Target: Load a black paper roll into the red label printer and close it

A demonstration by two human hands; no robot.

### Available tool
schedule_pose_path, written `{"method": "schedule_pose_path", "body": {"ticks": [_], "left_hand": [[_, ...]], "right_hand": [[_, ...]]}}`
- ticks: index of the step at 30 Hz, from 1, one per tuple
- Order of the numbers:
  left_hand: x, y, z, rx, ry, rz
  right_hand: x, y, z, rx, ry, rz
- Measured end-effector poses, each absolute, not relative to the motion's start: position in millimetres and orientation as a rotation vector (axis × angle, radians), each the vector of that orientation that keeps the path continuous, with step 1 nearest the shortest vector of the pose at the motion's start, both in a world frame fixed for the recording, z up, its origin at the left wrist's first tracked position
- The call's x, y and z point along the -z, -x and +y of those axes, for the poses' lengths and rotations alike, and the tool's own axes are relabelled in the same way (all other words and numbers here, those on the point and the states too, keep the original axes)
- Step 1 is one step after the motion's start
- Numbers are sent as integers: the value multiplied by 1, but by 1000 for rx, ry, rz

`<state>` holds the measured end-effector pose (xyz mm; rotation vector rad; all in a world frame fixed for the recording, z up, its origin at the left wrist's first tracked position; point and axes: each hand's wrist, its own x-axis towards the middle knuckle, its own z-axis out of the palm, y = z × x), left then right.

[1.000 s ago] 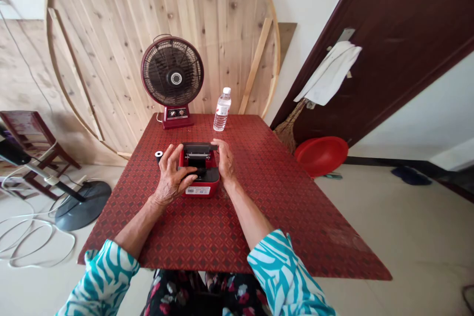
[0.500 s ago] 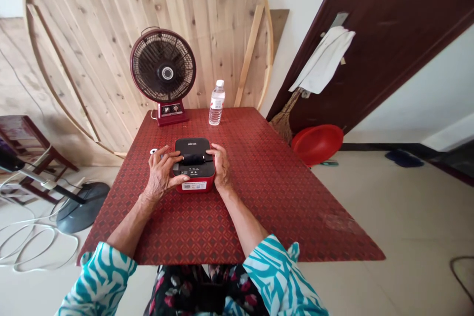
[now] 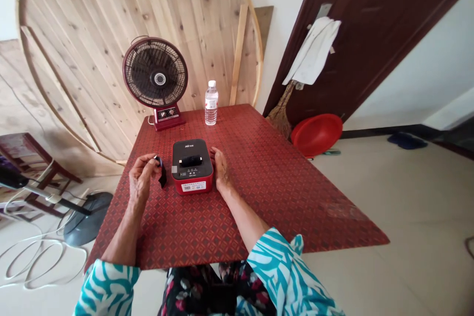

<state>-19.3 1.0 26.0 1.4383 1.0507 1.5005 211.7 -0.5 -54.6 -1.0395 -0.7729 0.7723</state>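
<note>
A red box with a black top (image 3: 191, 145) sits on the patterned table, a white label on its near side. Lying across its top is a short black bundled cable (image 3: 191, 160) with a light plug end at the left. To the left of the box, my left hand (image 3: 141, 175) pinches a small black strip (image 3: 162, 177), which hangs down from the fingertips and has a pale shiny part at its upper end. My right hand (image 3: 221, 168) rests along the box's right side, fingers loosely extended and holding nothing; whether they touch the box is unclear.
Behind the box, a dark red fan (image 3: 155, 79) and a water bottle (image 3: 211, 103) stand on the red table (image 3: 266, 197). A red basin (image 3: 318, 133) and a broom (image 3: 281, 116) are by the door. Cables (image 3: 40, 256) lie on the floor at left.
My left hand has left the box top and moved left, now with the black strip in its fingers. My right hand has slid off the top edge to the box's side.
</note>
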Motion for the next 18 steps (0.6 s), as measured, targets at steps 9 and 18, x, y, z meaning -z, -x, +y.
{"method": "schedule_pose_path", "body": {"ticks": [9, 18], "left_hand": [[-26, -1, -6, -1178, -1225, 950], [-29, -3, -2, -983, -1021, 938]], "right_hand": [[54, -215, -4, -721, 1151, -890], [55, -214, -4, -710, 1163, -896]]}}
